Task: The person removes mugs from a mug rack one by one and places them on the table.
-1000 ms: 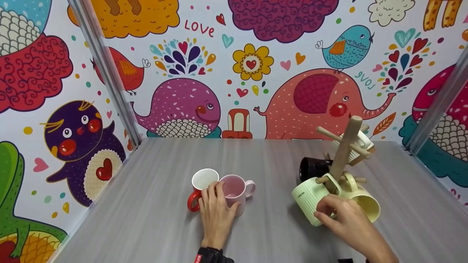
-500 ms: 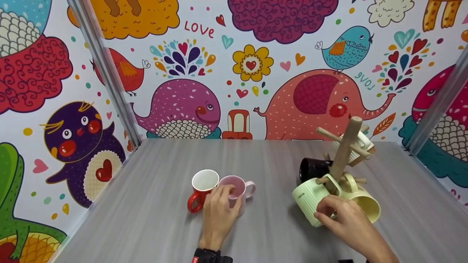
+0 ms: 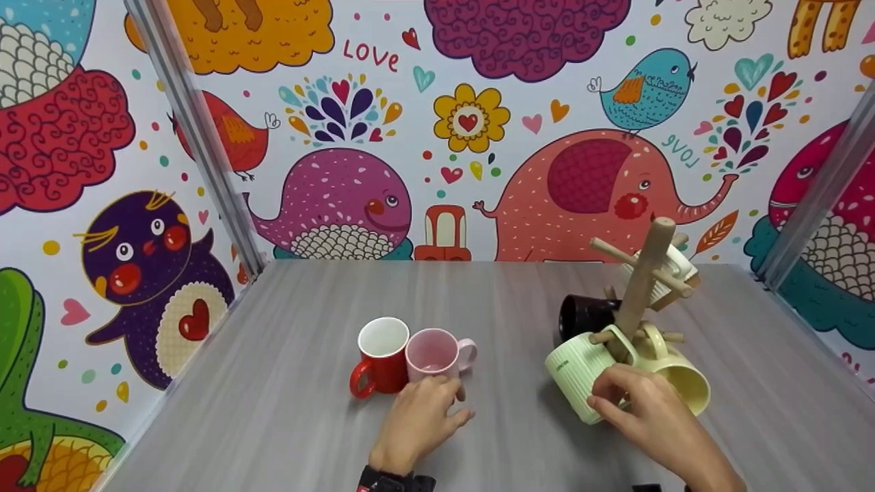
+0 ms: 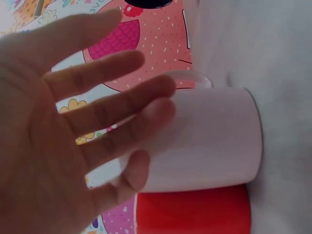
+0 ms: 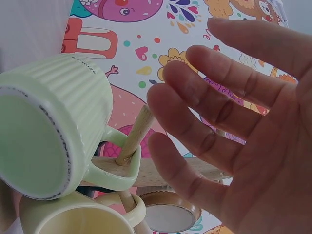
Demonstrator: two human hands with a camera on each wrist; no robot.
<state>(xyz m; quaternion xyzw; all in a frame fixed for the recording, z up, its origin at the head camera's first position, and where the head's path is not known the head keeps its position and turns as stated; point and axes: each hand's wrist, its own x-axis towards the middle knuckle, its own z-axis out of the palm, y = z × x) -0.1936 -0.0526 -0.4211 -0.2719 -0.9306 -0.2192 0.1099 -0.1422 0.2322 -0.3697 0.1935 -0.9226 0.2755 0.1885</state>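
Note:
My left hand (image 3: 420,418) is just in front of a pink mug (image 3: 435,352) and holds nothing. Its fingers are loosely bent and spread in the left wrist view, beside the mug's wall; whether they touch it, I cannot tell. Close against the pink mug, a red mug (image 3: 389,374) with a white inside stands upright, its handle toward the lower left. My right hand (image 3: 646,404) hovers by a ribbed light green mug (image 3: 574,374) hanging by its handle on a wooden mug tree (image 3: 646,280). In the right wrist view its fingers (image 5: 209,78) are relaxed and apart from that mug.
A pale yellow mug (image 3: 689,386), a black mug (image 3: 586,316) and a white mug (image 3: 673,273) with a brown base also hang on the tree. Grey tabletop (image 3: 287,410) surrounds everything, with patterned walls behind and at the sides.
My left hand has drawn back from over the pink and red mugs toward me, uncovering their rims. Both mugs stand where they were. The right hand has not moved.

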